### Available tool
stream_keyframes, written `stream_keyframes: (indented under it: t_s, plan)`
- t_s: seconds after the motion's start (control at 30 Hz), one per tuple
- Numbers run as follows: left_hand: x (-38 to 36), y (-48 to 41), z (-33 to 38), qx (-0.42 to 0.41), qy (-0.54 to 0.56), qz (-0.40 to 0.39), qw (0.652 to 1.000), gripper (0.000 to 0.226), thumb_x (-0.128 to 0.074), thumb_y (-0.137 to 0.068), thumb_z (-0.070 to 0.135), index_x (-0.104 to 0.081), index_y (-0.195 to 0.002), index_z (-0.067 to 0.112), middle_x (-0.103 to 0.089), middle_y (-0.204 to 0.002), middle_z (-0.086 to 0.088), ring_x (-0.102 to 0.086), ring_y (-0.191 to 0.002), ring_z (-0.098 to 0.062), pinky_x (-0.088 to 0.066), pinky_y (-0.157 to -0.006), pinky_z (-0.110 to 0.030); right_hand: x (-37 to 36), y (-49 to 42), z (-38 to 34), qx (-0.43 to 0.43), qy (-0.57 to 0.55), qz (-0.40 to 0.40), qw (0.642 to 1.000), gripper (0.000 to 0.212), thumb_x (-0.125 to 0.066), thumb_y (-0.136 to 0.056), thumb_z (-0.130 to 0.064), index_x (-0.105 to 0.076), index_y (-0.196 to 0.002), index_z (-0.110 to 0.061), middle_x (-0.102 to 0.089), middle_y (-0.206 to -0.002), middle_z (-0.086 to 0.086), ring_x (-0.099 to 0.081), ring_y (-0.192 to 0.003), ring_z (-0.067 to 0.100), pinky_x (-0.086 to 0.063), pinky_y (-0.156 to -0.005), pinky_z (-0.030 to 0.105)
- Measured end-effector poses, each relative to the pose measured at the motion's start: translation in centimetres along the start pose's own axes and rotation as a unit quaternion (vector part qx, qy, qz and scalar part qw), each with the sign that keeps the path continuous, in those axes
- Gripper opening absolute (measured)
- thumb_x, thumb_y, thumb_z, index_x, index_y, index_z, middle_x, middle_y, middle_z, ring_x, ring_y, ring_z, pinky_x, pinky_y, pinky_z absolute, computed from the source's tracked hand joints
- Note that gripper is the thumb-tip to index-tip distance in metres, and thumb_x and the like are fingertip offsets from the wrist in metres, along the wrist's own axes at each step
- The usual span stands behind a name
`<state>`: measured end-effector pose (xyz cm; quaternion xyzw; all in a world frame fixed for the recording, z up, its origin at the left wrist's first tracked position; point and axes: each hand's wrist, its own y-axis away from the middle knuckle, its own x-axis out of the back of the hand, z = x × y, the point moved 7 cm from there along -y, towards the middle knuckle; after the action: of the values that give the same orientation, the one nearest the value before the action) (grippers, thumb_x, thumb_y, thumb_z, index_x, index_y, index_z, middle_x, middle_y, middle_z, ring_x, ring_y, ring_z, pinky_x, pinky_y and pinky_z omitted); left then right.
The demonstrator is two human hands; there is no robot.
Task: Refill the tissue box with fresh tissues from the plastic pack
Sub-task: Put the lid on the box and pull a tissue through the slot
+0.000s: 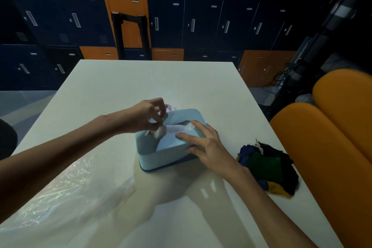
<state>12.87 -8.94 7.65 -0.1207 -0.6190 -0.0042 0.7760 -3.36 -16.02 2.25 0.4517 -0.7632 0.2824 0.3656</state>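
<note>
A light blue tissue box [161, 157] with rounded corners stands in the middle of the white table [153, 82]. White tissue [173, 128] shows in the slot of its lid. My left hand [147, 116] hovers over the box's left end and pinches a bunched bit of white tissue [159, 132] at the slot. My right hand [203, 141] lies on the lid's right side with straight, spread fingers pressing down. A small pinkish object [169, 107], partly hidden, sits just behind my left hand.
Clear crinkled plastic wrap [66, 185] lies flat on the table at the near left. A heap of dark blue, green and yellow cloth [267, 167] sits at the right edge. Orange seats [326, 137] stand to the right, lockers behind.
</note>
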Motion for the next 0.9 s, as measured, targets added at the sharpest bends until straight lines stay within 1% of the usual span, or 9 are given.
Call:
stream_keyframes:
  t_s: [0.07, 0.1, 0.23, 0.37, 0.47, 0.53, 0.7, 0.8, 0.9]
  plan:
    - [0.7, 0.3, 0.2, 0.049, 0.035, 0.004, 0.998, 0.013, -0.082, -0.069, 0.002, -0.078, -0.079, 0.010, -0.060, -0.097, -0.006, -0.064, -0.085, -0.019, -0.055, -0.079, -0.033, 0.0, 0.1, 0.0, -0.002, 0.002, 0.000, 1.000, 0.045, -0.059, -0.092, -0.022, -0.051, -0.127, -0.050, -0.024, -0.154, 0.000, -0.019, -0.136, 0.034, -0.022, -0.115, 0.050]
    - [1.1, 0.3, 0.6, 0.059, 0.049, 0.021, 0.997, 0.014, -0.082, -0.069, 0.003, -0.079, -0.080, 0.011, -0.059, -0.098, -0.004, -0.063, -0.087, -0.018, -0.056, -0.080, -0.035, 0.0, 0.1, 0.1, -0.003, 0.003, -0.001, 1.000, 0.046, -0.059, -0.092, -0.022, -0.051, -0.127, -0.050, -0.023, -0.154, -0.001, -0.019, -0.136, 0.034, -0.022, -0.115, 0.050]
    - [1.6, 0.9, 1.0, 0.110, 0.085, 0.047, 0.989, 0.014, -0.082, -0.071, 0.009, -0.079, -0.083, 0.014, -0.052, -0.102, 0.006, -0.061, -0.095, -0.012, -0.055, -0.086, -0.033, -0.1, 0.1, -0.2, -0.001, 0.003, -0.005, 1.000, 0.046, -0.058, -0.092, -0.023, -0.049, -0.128, -0.052, -0.022, -0.155, -0.003, -0.017, -0.137, 0.032, -0.019, -0.116, 0.050]
    - [1.6, 1.4, 1.8, 0.154, 0.088, 0.044, 0.983, 0.008, -0.079, -0.076, 0.020, -0.076, -0.083, 0.018, -0.052, -0.104, 0.006, -0.058, -0.094, -0.013, -0.053, -0.079, -0.033, -0.1, 0.2, -0.1, -0.007, -0.006, -0.001, 1.000, 0.046, -0.057, -0.093, -0.024, -0.048, -0.128, -0.053, -0.021, -0.155, -0.004, -0.015, -0.139, 0.030, -0.016, -0.118, 0.047]
    - [0.8, 1.1, 1.8, 0.206, 0.061, 0.022, 0.976, 0.026, -0.069, -0.082, 0.041, -0.070, -0.097, 0.020, -0.046, -0.106, 0.007, -0.055, -0.094, -0.013, -0.047, -0.076, -0.025, -0.2, 0.2, 0.0, -0.012, -0.016, -0.004, 1.000, 0.047, -0.057, -0.093, -0.024, -0.048, -0.128, -0.053, -0.019, -0.156, -0.007, -0.012, -0.140, 0.029, -0.017, -0.117, 0.048]
    - [0.2, 0.7, 2.0, 0.218, 0.018, 0.011, 0.976, 0.030, -0.065, -0.082, 0.049, -0.068, -0.099, 0.024, -0.049, -0.107, 0.004, -0.057, -0.092, -0.015, -0.048, -0.076, -0.030, -0.2, 0.3, 0.0, -0.016, -0.024, -0.009, 1.000, 0.047, -0.057, -0.093, -0.023, -0.047, -0.128, -0.054, -0.018, -0.156, -0.008, -0.010, -0.141, 0.028, -0.018, -0.117, 0.049]
    - [-0.9, -0.1, 3.5, 0.193, -0.020, 0.032, 0.981, 0.016, -0.055, -0.093, 0.035, -0.065, -0.094, 0.023, -0.054, -0.105, -0.001, -0.057, -0.089, -0.021, -0.042, -0.076, -0.034, -0.1, 0.2, -0.4, -0.009, -0.010, -0.006, 1.000, 0.054, -0.057, -0.094, -0.023, -0.038, -0.126, -0.063, -0.018, -0.156, -0.007, -0.012, -0.141, 0.028, -0.019, -0.116, 0.049]
    - [-0.9, 0.6, 4.4, 0.152, -0.013, 0.077, 0.985, 0.013, -0.055, -0.094, 0.028, -0.062, -0.092, 0.017, -0.058, -0.096, -0.004, -0.058, -0.074, -0.027, -0.044, -0.065, -0.036, -0.2, 0.4, -0.4, -0.009, -0.011, 0.002, 1.000, 0.053, -0.057, -0.094, -0.022, -0.040, -0.127, -0.060, -0.018, -0.157, -0.004, -0.012, -0.141, 0.029, -0.017, -0.118, 0.046]
    - [-1.3, 1.2, 4.0, 0.176, 0.020, 0.079, 0.981, 0.013, -0.055, -0.093, 0.028, -0.059, -0.087, 0.017, -0.063, -0.085, -0.003, -0.059, -0.070, -0.026, -0.045, -0.059, -0.035, 0.0, 0.6, -0.4, -0.010, -0.016, 0.017, 1.000, 0.054, -0.059, -0.092, -0.020, -0.044, -0.126, -0.059, -0.017, -0.156, 0.003, -0.014, -0.141, 0.028, -0.021, -0.117, 0.042]
